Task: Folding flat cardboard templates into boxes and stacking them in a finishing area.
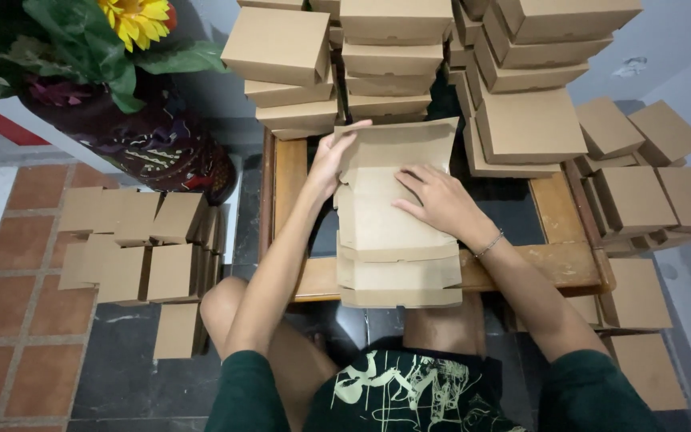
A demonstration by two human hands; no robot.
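Observation:
A flat brown cardboard box blank (pixel 385 232) lies on a low wooden table (pixel 557 264) in front of me, partly folded, with its far flap standing up. My left hand (pixel 331 160) grips the blank's far left edge, fingers curled over the raised flap. My right hand (pixel 437 196) presses flat on the middle panel of the blank, fingers spread. A thin bracelet sits on my right wrist.
Stacks of folded brown boxes (pixel 385 56) stand at the table's far side and more folded boxes (pixel 641 184) are piled to the right. Unfolded blanks (pixel 141 248) stand in a pile on the floor at left. A dark vase with a yellow flower (pixel 145 128) is at far left.

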